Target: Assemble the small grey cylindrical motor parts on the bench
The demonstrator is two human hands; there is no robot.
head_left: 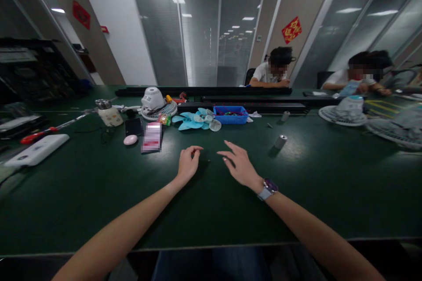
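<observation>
My left hand (189, 162) is over the green table (211, 215), its fingers curled and close together; whether anything small is between them I cannot make out. My right hand (240, 166) hovers to the right of it, fingers apart and holding nothing. A tiny item (209, 160) lies on the table between the two hands. Beyond them are light-blue fan blades (189, 120) and a blue bin (231, 115) with wires and small parts. A metal cylinder (281, 142) stands to the right of my right hand, and a smaller cylinder (285, 116) is farther back.
At the left are a phone (152, 137), a pink oval item (130, 140), a patterned jar (110, 114), a white fan part (152, 102) and a white power strip (39, 149). Fan housings (346, 112) stand at the right. Two people sit across the table, behind black rails (253, 106).
</observation>
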